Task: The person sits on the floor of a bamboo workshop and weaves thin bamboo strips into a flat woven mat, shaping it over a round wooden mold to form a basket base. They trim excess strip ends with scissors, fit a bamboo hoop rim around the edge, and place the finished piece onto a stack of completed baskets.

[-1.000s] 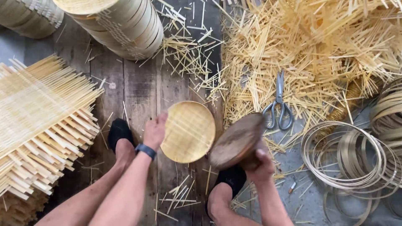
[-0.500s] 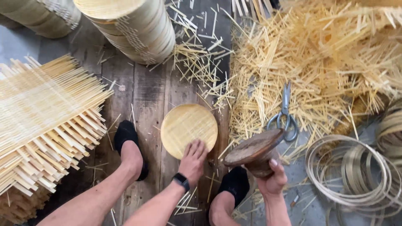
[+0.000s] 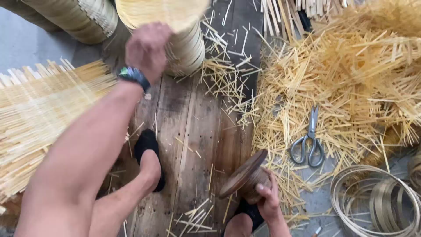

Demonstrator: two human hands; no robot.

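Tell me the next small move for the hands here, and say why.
Probably: let the left hand settle the woven disc flat on the stack of woven trays and let go. The hand is raised over that stack with the disc at its top, while the right hand grips the round wooden mould tilted low by the feet, holding nothing else.

round dark wooden mould (image 3: 245, 175), tilted, gripped

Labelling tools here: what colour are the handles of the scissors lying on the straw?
Plain grey metal, same as the blades; the scissors show clearly in the head view.
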